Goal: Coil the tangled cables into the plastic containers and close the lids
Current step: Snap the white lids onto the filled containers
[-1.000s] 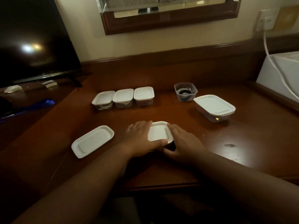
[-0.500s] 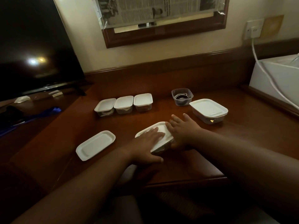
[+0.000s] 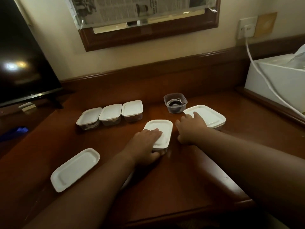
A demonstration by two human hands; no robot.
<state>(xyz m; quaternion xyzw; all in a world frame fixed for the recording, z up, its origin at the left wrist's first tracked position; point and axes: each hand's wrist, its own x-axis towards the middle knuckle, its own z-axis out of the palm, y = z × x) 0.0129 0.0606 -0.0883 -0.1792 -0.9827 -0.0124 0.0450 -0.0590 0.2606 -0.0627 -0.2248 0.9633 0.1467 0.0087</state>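
Gripping lidded container, left hand fingers flat on lid; right hand fingers relaxed, holding nothing.

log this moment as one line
left hand: holds lidded clear plastic container | right hand: open, reaching large white-lidded container | small lidless container: cables inside

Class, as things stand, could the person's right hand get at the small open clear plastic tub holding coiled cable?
Probably yes. The right hand lies just in front of the small open clear plastic tub, with only bare wooden desk between them.
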